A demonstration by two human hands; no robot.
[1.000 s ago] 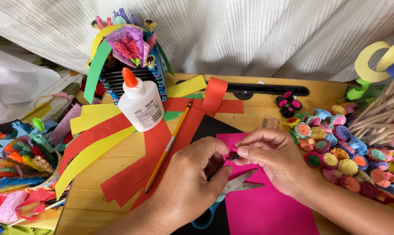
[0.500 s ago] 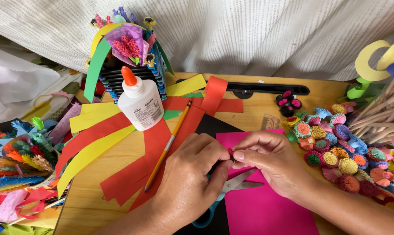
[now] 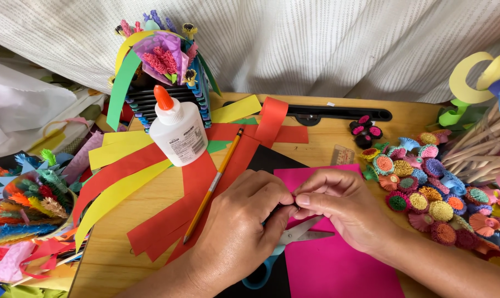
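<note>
My left hand (image 3: pixel 236 226) and my right hand (image 3: pixel 341 209) meet fingertip to fingertip over a pink paper sheet (image 3: pixel 338 259). They pinch something very small between thumbs and forefingers; it is hidden by the fingers. Under the hands lie scissors (image 3: pixel 294 236) with blue handles, partly covered by my left hand. A black sheet (image 3: pixel 269 160) lies beneath the pink one. Left of my left hand a pencil (image 3: pixel 214 185) rests across red paper strips (image 3: pixel 167 215).
A white glue bottle (image 3: pixel 178 129) with an orange cap stands behind the strips, in front of a paper-decorated holder (image 3: pixel 156 66). Yellow strips (image 3: pixel 117 193) fan to the left. Several rolled paper flowers (image 3: pixel 426 193) fill the right side. Fringed paper bits (image 3: pixel 23 198) sit left.
Both hands have drawn closer together, fingertips now touching. The small dark piece seen between the fingers earlier is now hidden.
</note>
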